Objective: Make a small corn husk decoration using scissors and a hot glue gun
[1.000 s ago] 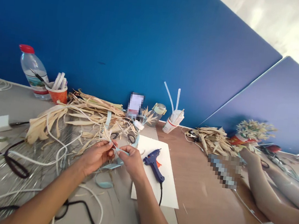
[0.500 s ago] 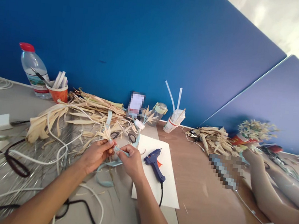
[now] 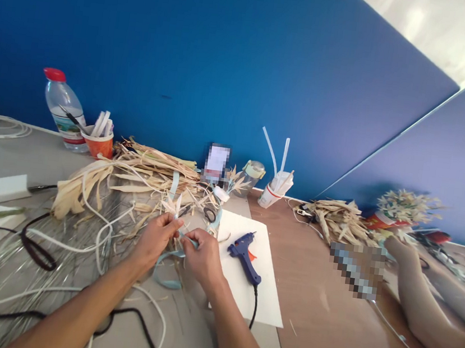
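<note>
In the middle of the head view, my left hand (image 3: 157, 239) is closed in a pinch around the base of a small husk flower (image 3: 172, 206), whose pale pointed petals stick up above the fingers. My right hand (image 3: 204, 256) is closed on a light-blue ribbon (image 3: 191, 242), which stretches across to the flower's base. A loose length of the ribbon curls down onto the table below the hands. Black scissor handles (image 3: 209, 214) lie just beyond my right hand. The fingers hide the flower's stem.
A blue glue gun (image 3: 246, 256) rests on white paper (image 3: 270, 297) at the right. Dried corn husks (image 3: 157, 165), white cables and thin wires cover the left side. A bottle (image 3: 68, 114), cups and a jar (image 3: 251, 176) stand along the blue partition. Another person's arms (image 3: 412, 297) are at far right.
The whole view has shifted slightly, so objects appear farther right. My hands keep their grips on the flower and ribbon, with slightly more of a gap between them.
</note>
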`<state>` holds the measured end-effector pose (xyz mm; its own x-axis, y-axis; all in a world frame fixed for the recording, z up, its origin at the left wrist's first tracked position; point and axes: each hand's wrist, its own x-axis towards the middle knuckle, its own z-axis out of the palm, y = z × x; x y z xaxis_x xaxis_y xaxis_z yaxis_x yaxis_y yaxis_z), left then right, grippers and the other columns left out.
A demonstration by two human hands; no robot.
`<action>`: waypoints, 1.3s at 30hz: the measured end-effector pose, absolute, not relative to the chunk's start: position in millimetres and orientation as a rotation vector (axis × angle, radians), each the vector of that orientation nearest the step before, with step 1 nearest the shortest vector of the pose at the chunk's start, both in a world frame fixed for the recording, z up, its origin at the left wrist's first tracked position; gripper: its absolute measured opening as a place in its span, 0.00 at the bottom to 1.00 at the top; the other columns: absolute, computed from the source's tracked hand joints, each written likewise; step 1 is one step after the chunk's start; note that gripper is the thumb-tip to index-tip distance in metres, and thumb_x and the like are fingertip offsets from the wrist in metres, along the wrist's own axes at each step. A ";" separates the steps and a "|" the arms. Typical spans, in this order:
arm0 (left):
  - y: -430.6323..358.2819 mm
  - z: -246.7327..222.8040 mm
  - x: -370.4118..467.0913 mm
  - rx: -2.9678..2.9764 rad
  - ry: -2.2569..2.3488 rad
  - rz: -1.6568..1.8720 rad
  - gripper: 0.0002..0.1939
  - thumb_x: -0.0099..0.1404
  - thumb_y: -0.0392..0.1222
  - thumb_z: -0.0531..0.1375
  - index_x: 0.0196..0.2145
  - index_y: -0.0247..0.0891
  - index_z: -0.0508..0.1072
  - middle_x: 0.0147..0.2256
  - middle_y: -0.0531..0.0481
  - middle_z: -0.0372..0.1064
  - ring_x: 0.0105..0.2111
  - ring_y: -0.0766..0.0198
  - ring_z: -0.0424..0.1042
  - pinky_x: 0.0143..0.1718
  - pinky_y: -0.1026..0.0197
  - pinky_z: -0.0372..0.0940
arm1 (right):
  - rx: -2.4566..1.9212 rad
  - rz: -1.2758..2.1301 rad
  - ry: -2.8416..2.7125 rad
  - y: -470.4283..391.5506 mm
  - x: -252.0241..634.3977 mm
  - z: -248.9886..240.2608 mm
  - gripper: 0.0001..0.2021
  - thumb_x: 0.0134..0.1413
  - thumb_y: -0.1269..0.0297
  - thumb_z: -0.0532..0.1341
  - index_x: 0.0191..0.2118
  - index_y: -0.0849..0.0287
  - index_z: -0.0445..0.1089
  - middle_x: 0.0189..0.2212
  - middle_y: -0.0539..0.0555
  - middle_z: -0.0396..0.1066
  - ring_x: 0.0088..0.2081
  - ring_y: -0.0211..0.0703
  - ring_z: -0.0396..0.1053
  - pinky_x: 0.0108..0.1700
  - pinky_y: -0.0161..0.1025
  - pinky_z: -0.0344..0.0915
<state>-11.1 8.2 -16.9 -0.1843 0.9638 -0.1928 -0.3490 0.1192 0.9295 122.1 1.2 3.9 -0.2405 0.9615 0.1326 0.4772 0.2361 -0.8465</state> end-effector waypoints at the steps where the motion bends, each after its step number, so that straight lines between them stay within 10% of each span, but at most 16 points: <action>1: 8.0 -17.0 -10.9 0.783 1.223 1.409 0.14 0.48 0.44 0.66 0.18 0.37 0.65 0.15 0.59 0.59 0.17 0.71 0.57 0.22 0.67 0.52 | -1.312 0.855 -1.866 0.3 122.2 3.0 0.06 0.49 0.69 0.58 0.24 0.57 0.69 0.23 0.51 0.69 0.27 0.39 0.64 0.31 0.35 0.56; 10: 5.0 -16.0 -7.2 0.681 1.152 1.332 0.18 0.48 0.50 0.67 0.19 0.37 0.64 0.14 0.60 0.57 0.15 0.71 0.56 0.19 0.67 0.50 | -1.263 0.666 -2.020 -4.9 119.7 -0.4 0.06 0.48 0.70 0.55 0.27 0.57 0.70 0.26 0.54 0.70 0.30 0.43 0.66 0.33 0.37 0.56; 22: 1.3 -6.0 -11.3 0.645 0.724 1.170 0.10 0.52 0.39 0.67 0.32 0.31 0.76 0.24 0.51 0.67 0.22 0.72 0.61 0.26 0.69 0.61 | -1.038 1.883 -0.987 11.3 125.5 3.7 0.07 0.35 0.64 0.64 0.21 0.61 0.67 0.20 0.50 0.70 0.18 0.31 0.57 0.19 0.30 0.45; 39: 5.7 -19.1 -11.5 1.179 1.327 1.163 0.14 0.60 0.50 0.56 0.23 0.38 0.66 0.15 0.59 0.57 0.17 0.69 0.56 0.21 0.66 0.52 | -1.201 1.481 -1.306 9.8 121.7 -8.8 0.09 0.38 0.62 0.63 0.19 0.60 0.63 0.15 0.43 0.59 0.19 0.32 0.52 0.24 0.32 0.49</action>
